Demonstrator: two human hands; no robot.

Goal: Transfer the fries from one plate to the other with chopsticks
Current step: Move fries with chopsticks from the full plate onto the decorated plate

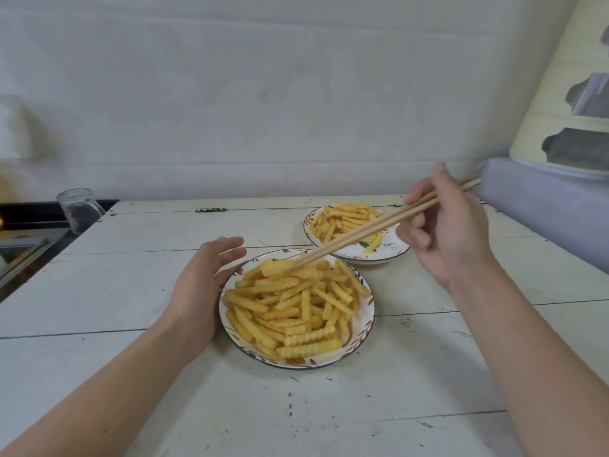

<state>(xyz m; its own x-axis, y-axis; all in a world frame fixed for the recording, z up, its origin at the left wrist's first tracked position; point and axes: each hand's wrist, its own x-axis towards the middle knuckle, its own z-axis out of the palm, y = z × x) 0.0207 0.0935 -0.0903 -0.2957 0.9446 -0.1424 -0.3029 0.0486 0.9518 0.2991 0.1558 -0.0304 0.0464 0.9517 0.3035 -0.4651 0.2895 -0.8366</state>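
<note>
So here's where we're at: our right hand (451, 232) grips the chopsticks (379, 227), fingers curled round the top ends, and the sticks slope down and to the left from that hand so the tips land on the far edge of the fries (296, 308) in the near plate (364, 334). The tips look nearly together, touching or just over one fry at the top of the heap; we can't tell if it's actually pinched yet.

Our left hand (201, 288) lies open, fingers straight, cupped against the left rim of that plate, steadying it.

The bit that matters: the far plate (392, 250) sits just beyond the near one, to the right, right under the right hand and the chopstick shafts. So the carry looks like a short swing back toward the right hand, with most fries lying roughly crosswise to the sticks, which should make for an easy pinch. The near plate has the bigger heap, so we reckon there's plenty left to move across the worktop (329, 410).
</note>
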